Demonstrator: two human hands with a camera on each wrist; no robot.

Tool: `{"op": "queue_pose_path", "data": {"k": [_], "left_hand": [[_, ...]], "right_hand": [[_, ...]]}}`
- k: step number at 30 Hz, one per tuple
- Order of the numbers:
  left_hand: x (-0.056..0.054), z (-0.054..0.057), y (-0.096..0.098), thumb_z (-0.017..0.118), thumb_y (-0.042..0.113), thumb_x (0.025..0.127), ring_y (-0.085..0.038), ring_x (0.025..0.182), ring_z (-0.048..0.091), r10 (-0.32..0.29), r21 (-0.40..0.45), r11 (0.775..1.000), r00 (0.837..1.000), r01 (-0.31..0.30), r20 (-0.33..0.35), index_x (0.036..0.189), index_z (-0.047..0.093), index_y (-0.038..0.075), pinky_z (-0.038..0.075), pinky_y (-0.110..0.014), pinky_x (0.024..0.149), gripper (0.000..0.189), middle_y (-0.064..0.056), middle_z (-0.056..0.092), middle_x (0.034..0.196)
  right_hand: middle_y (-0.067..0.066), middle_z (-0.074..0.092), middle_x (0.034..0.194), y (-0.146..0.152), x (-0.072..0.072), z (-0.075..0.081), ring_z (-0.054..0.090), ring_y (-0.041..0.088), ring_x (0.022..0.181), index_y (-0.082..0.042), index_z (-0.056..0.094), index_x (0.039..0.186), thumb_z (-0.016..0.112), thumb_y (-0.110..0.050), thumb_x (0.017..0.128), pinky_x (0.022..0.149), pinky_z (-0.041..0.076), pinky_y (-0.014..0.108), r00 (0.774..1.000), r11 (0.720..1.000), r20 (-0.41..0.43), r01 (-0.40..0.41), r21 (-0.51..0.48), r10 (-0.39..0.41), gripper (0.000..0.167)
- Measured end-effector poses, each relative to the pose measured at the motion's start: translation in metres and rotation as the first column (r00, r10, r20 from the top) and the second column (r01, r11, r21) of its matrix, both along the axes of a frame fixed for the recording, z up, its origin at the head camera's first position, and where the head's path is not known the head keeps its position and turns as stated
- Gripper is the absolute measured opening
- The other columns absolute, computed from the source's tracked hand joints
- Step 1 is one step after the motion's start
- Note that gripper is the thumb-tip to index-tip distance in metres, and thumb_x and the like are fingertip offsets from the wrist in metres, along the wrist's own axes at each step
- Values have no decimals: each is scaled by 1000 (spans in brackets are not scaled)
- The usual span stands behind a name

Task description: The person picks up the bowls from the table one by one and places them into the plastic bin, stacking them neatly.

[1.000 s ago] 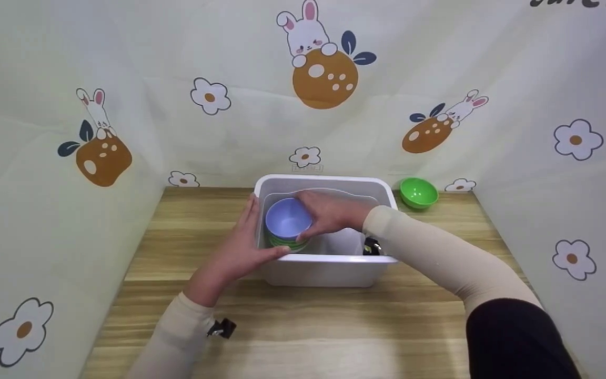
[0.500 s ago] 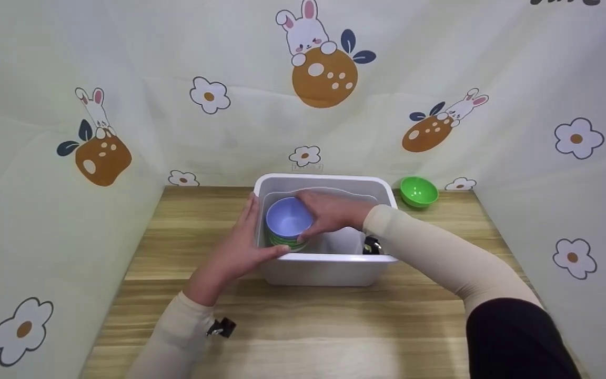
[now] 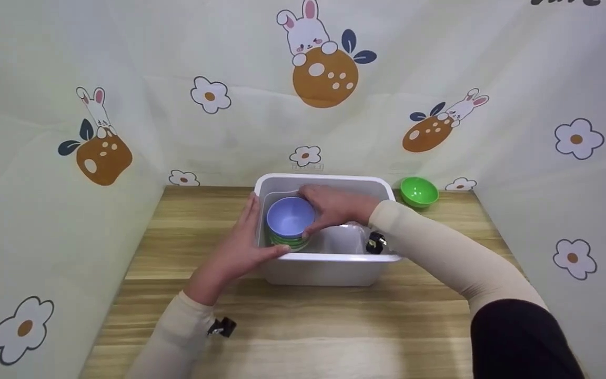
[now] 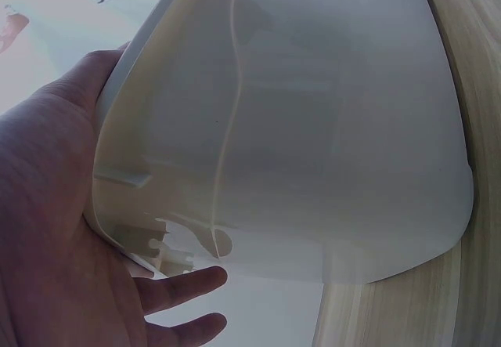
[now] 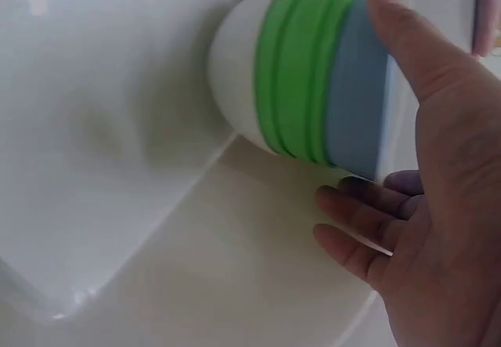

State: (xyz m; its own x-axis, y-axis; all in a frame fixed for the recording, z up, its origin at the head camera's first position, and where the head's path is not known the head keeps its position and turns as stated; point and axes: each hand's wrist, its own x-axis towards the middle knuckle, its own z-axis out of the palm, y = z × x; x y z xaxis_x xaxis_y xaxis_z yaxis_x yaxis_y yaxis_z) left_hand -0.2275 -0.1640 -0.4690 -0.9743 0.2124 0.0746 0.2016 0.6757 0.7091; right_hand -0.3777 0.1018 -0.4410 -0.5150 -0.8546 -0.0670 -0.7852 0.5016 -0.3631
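In the head view, a blue bowl tops a stack inside the white plastic bin, at its left end. Below it are several green bowls and a white bowl in the right wrist view. My right hand curves along the stack's right side. Its thumb tip lies at the blue rim, and the other fingers are spread loosely by the rim. My left hand holds the bin's front left corner, thumb over the rim and fingers along the outer left wall.
A single green bowl stands on the wooden table behind the bin's right end. Printed cloth walls enclose the table on the back and both sides. Small black cameras sit at the wrists.
My right hand has shifted slightly right and back, its fingers easing off the blue bowl's far rim. The stack has barely moved. My left hand stays at the bin's corner.
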Motion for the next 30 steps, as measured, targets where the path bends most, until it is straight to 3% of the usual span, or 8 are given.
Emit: {"op": "queue_pose_path", "data": {"k": [4, 12, 19, 23, 30], "left_hand": [[0, 1, 0, 82, 84, 79, -51, 164, 24, 1, 10, 1000, 1000, -1, 3, 179, -2, 19, 36, -73, 122, 146, -5, -7, 186], [-1, 0, 1, 87, 79, 77, -50, 165, 21, -8, 67, 998, 1000, 7, 10, 180, -2, 19, 33, -72, 124, 148, -5, -7, 187], [0, 1, 0, 85, 81, 78, -50, 165, 20, -2, 31, 1000, 1000, 2, 8, 179, -2, 19, 33, -74, 123, 148, -6, -7, 186], [0, 1, -1, 84, 82, 78, -52, 164, 21, 1, 29, 1000, 1000, -1, 6, 180, -2, 20, 34, -76, 120, 147, -6, -7, 186], [-1, 1, 1, 83, 83, 79, -50, 165, 19, -9, 22, 1000, 1000, 9, 5, 179, -3, 17, 32, -74, 123, 148, -7, -8, 186]], "right_hand": [[21, 64, 135, 9, 0, 16, 63, 32, 121, 5, 48, 155, 92, -53, 88, 108, 54, 46, 999, 999, 11, 33, -1, -33, 100], [19, 69, 137, 36, 5, 56, 67, 29, 124, 0, 51, 159, 83, -55, 96, 108, 57, 49, 983, 991, 135, 131, -23, -127, 90], [10, 74, 124, 71, 22, 71, 70, 24, 114, -6, 64, 149, 78, -43, 104, 104, 59, 48, 978, 969, 140, 175, -173, -152, 60], [2, 76, 116, 97, 32, 69, 69, 21, 107, -9, 70, 143, 77, -35, 107, 98, 59, 45, 976, 918, 126, 210, -336, -177, 45], [11, 77, 110, 145, 47, 54, 70, 29, 97, 0, 74, 129, 72, -14, 109, 86, 57, 26, 950, 761, 146, 309, -571, -276, 24]]}}
